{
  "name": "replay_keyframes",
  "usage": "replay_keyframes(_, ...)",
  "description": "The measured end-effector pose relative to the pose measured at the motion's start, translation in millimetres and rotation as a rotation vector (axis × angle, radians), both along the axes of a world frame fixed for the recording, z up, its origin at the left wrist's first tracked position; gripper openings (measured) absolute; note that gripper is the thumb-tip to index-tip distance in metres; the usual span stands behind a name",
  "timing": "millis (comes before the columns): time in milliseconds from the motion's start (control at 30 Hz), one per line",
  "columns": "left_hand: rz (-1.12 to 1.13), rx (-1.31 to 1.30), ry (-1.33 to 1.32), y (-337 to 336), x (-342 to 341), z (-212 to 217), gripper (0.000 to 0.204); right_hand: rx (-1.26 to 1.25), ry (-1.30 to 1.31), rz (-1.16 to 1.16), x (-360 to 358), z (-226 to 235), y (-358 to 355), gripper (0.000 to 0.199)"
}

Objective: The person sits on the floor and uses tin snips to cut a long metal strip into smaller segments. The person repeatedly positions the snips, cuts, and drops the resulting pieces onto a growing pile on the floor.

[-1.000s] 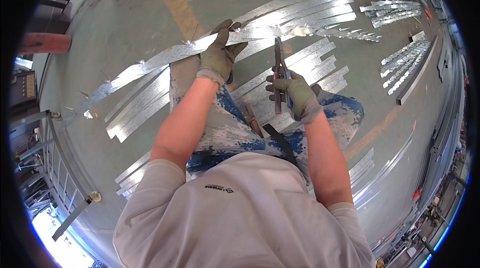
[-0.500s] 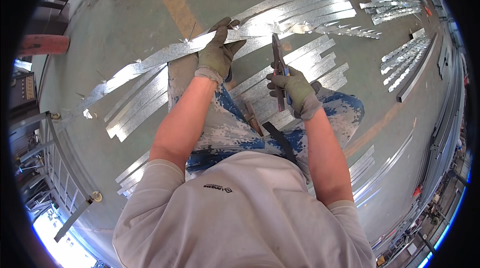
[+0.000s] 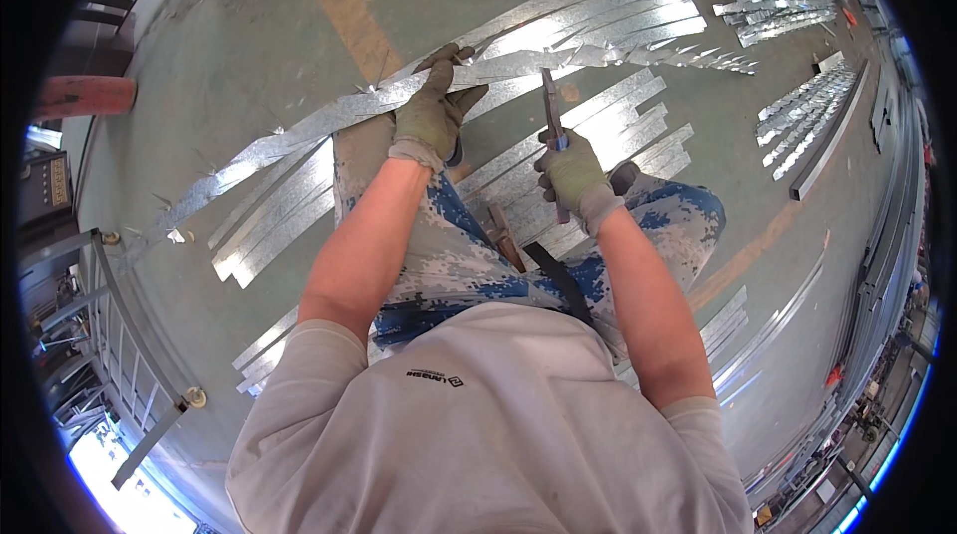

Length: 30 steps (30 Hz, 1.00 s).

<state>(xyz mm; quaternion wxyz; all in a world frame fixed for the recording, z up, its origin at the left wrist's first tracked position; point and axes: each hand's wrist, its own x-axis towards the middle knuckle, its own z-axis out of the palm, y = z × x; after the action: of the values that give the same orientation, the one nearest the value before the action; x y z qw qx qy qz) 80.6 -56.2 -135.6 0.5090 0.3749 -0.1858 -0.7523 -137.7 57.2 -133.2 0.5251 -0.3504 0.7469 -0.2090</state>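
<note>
My gloved left hand (image 3: 429,120) is closed round a long galvanized metal strip (image 3: 329,120), its fingers over the far edge and its thumb on the near side. Pointed tabs stick up along this strip, and its right part is bent into a row of small twists. My gloved right hand (image 3: 578,173) grips a dark plier-like hand tool (image 3: 551,105) with a bit of blue and red at its handles. The tool's tip is at the near edge of the strip, right of my left hand; whether it touches the metal cannot be told.
Flat metal strips (image 3: 608,10) lie fanned out beyond the held one, and more strips (image 3: 568,160) lie between my legs. Bundles of bent strips (image 3: 783,15) and a long metal bar (image 3: 832,140) are at the right. A red cylinder (image 3: 88,95) and a wheeled metal frame (image 3: 130,335) stand at the left.
My right hand has turned and moved slightly left, and the tool's handles have come closer together. My left hand stays on the strip in nearly the same place.
</note>
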Motion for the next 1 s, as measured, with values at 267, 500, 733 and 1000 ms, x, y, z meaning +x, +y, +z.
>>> replay_keyframes(267,0.010,0.037,-0.093,6.1,-5.3,-7.5,0.028,0.269,0.641,0.320,15.3,55.9,-20.2,0.051)
replay_keyframes(500,0.021,-0.021,-0.099,3.2,-6.6,-14.0,0.021,0.237,0.651,0.270,19.2,51.3,-16.1,0.047)
replay_keyframes(733,0.028,0.029,-0.020,-1.6,-2.8,-12.7,0.028,0.190,0.600,0.298,11.1,47.2,-14.9,0.050)
replay_keyframes(1000,-0.028,0.010,0.068,-3.1,1.9,-13.4,0.032,0.046,-0.113,0.062,13.5,41.0,24.0,0.037)
